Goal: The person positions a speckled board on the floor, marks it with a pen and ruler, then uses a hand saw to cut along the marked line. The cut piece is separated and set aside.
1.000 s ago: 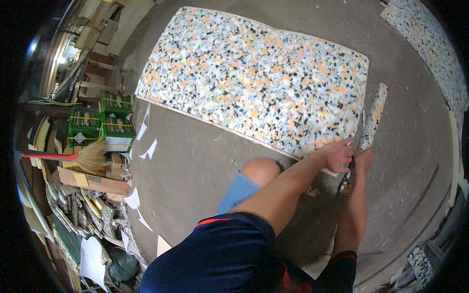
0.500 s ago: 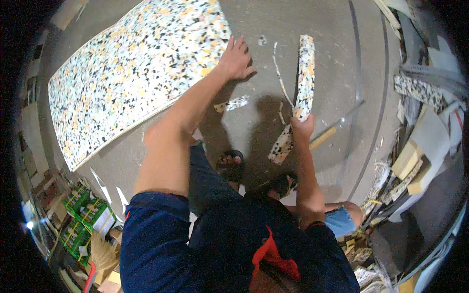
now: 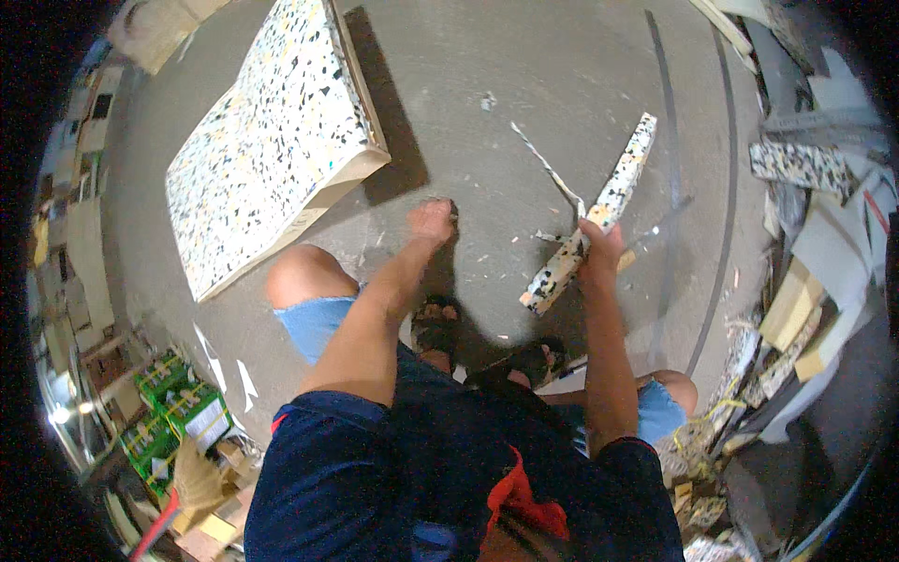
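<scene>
My right hand (image 3: 601,251) is closed around speckled foam strips. A long foam strip (image 3: 629,169) runs up and right from it, and a shorter foam piece (image 3: 551,276) extends down and left. Whether the two are joined is hidden by the hand. A thin foam sliver (image 3: 543,164) lies by the thumb. Low over the floor, my left hand (image 3: 431,221) has its fingers curled in; what they hold, if anything, is hidden. Left of it rests a large speckled foam slab (image 3: 272,155), its pale side faces showing and a dark shadow along its right.
A thin rod with a yellowish handle (image 3: 629,258) lies beside my right hand. Foam offcuts (image 3: 796,169) and boards pile up along the right. At lower left are green crates (image 3: 192,407) and a broom (image 3: 197,473). Small scraps dot the grey floor (image 3: 468,56).
My left hand has left the slab's edge and come down to where a small foam scrap lay; that scrap no longer shows. The slab's side faces now show. The right-hand strip has swung rightward.
</scene>
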A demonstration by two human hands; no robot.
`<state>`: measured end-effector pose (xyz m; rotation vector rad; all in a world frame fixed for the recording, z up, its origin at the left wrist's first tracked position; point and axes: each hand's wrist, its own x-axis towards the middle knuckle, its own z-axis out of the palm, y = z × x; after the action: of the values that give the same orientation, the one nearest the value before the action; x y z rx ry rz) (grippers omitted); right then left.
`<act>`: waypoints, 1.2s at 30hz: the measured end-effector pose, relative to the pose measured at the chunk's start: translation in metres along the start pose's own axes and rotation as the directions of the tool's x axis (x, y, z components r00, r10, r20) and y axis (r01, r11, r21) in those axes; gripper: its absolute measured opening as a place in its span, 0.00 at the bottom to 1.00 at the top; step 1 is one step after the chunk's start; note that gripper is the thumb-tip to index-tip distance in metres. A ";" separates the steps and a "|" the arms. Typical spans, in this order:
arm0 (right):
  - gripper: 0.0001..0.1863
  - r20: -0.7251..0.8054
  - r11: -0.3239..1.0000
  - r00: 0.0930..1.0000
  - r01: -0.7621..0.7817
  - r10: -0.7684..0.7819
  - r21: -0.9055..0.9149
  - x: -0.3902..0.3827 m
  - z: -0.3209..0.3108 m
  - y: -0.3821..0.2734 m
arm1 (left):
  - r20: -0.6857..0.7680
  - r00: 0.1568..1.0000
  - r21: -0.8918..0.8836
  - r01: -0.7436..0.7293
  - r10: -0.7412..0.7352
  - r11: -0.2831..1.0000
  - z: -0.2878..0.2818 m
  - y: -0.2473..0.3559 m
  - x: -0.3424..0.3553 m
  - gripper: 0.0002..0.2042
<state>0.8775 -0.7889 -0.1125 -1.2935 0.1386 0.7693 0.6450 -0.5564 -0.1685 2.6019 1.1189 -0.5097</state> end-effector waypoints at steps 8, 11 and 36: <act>0.29 0.325 0.981 0.944 0.112 -0.056 -0.158 -0.091 0.112 -0.049 | 0.318 0.948 -0.910 0.295 -0.034 -0.290 -0.125 0.103 -0.064 0.18; 0.22 0.576 0.543 0.773 0.613 -0.266 -0.573 -0.135 0.140 -0.058 | 0.082 0.976 -0.945 0.011 -0.202 -0.327 -0.169 0.119 -0.111 0.24; 0.54 0.286 0.966 0.949 -0.056 0.131 -0.253 -0.125 0.379 0.100 | 0.445 -0.418 -0.819 0.167 -0.792 -0.549 0.090 -0.189 -0.663 0.38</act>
<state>0.6056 -0.4958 -0.0161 -1.3889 -0.1455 1.0829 0.0608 -0.8909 0.0069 -0.0219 2.6490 0.9493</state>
